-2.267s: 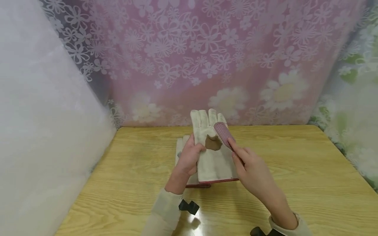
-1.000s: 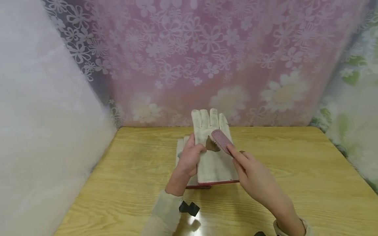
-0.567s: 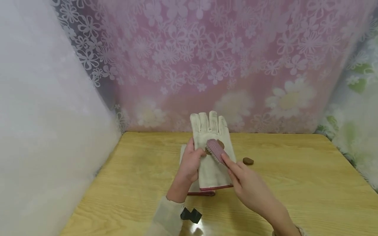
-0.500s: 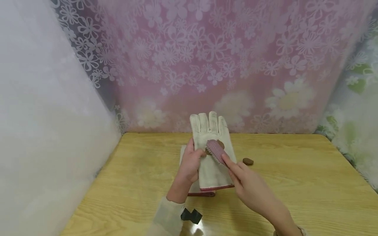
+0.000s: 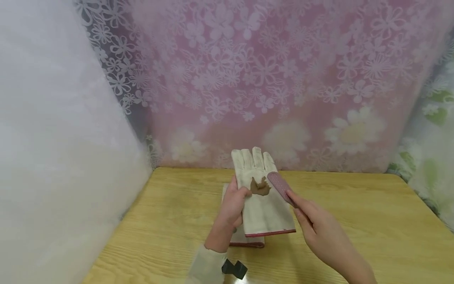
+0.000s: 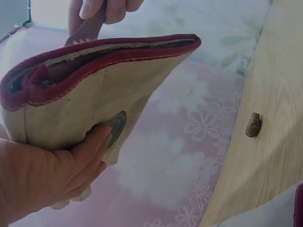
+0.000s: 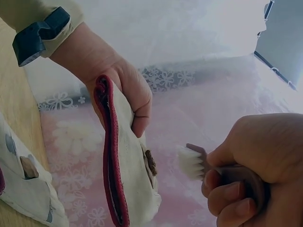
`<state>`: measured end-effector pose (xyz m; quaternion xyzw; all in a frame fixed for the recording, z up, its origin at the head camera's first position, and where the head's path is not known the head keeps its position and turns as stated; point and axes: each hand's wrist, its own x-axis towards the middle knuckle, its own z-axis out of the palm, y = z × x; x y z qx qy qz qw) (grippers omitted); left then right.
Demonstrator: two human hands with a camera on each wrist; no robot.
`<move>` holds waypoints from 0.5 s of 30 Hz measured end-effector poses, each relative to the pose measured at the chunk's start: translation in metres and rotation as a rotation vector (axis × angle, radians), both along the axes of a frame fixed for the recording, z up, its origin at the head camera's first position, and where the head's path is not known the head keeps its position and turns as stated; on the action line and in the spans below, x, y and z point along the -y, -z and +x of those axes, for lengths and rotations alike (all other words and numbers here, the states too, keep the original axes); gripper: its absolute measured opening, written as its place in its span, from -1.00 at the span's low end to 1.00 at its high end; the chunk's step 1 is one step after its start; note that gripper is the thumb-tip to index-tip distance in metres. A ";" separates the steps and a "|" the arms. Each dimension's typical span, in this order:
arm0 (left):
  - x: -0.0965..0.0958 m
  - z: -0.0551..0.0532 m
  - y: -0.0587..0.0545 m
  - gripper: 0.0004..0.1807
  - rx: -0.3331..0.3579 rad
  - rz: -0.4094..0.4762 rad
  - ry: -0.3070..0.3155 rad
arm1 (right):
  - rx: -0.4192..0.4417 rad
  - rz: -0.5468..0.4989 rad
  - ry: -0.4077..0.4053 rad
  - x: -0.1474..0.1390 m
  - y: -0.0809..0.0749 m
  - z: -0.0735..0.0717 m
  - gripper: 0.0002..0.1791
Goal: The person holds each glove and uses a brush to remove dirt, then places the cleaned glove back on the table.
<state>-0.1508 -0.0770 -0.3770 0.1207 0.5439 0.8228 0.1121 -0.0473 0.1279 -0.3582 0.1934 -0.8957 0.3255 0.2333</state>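
Observation:
My left hand (image 5: 230, 209) grips a cream work glove (image 5: 267, 215) with red cuff trim, its thumb on the front and its fingers behind, against a dark round mark (image 6: 117, 127). The glove stands tilted above the table, fingers pointing away. A ragged brown smear (image 5: 260, 189), like mud or clay, lies on it beside my left thumb. My right hand (image 5: 328, 236) holds a mauve scrubbing brush (image 5: 279, 186) by its handle. In the right wrist view, the brush's white bristles (image 7: 190, 163) face the smear across a gap.
A second red-trimmed glove (image 5: 248, 240) lies on the wooden table (image 5: 170, 221), partly hidden under the held one. A small brown lump (image 6: 254, 126) sits on the table in the left wrist view. Behind the table hangs a flowered pink curtain (image 5: 255, 90).
The brush crossed down over the brown smear, then came away to the right. The smear's outline is now more ragged. The left hand keeps its hold on the glove.

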 end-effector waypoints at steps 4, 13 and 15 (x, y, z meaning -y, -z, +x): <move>-0.002 0.002 0.000 -0.14 0.006 0.016 -0.012 | -0.020 0.048 0.005 0.002 0.000 0.002 -0.42; -0.005 0.006 -0.004 0.04 -0.132 0.203 0.069 | 0.004 0.118 0.088 0.029 0.008 0.006 -0.42; -0.008 0.007 -0.004 0.04 -0.161 0.226 0.078 | -0.053 0.133 0.103 0.037 0.013 0.004 -0.39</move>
